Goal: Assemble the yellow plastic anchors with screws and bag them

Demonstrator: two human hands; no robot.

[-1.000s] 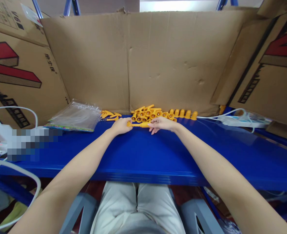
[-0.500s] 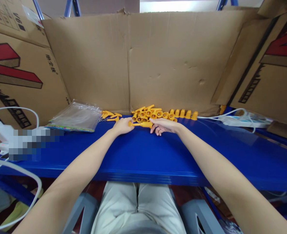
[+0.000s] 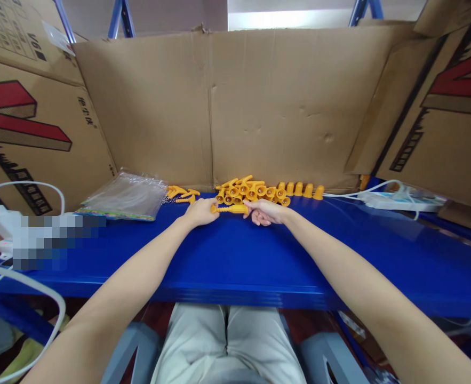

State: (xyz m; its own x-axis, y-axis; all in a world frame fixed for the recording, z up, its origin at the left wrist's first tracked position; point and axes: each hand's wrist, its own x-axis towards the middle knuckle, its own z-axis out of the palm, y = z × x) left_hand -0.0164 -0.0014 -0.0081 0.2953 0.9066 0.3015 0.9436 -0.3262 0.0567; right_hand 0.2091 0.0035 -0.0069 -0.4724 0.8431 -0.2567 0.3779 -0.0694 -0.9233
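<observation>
Just in front of the pile of yellow cups [image 3: 261, 190], on the near side of it, a yellow screw piece [image 3: 232, 209] lies sideways between two hands, over the blue table [image 3: 235, 256]. The left hand [image 3: 200, 212] grips its handle end; the right hand [image 3: 266, 212] pinches the wider end between thumb and finger, the other fingers curled in towards the palm. How firmly either one presses, I cannot tell. The step in hand looks like working the ridged shaft and the wider part together or apart, though which of the two is unclear. A further twist or pull would call for a steady left grip, with the right fingers turning or drawing in line with the shaft so that it does not tilt. To the right of the pile is a row of upright yellow cups [image 3: 308, 191]. To its left are loose yellow handles [image 3: 175, 192], some small chains [image 3: 168, 200] and, farther left, flat clear bags [image 3: 127, 194]. Behind the pile stands a cardboard panel [image 3: 279, 106].
</observation>
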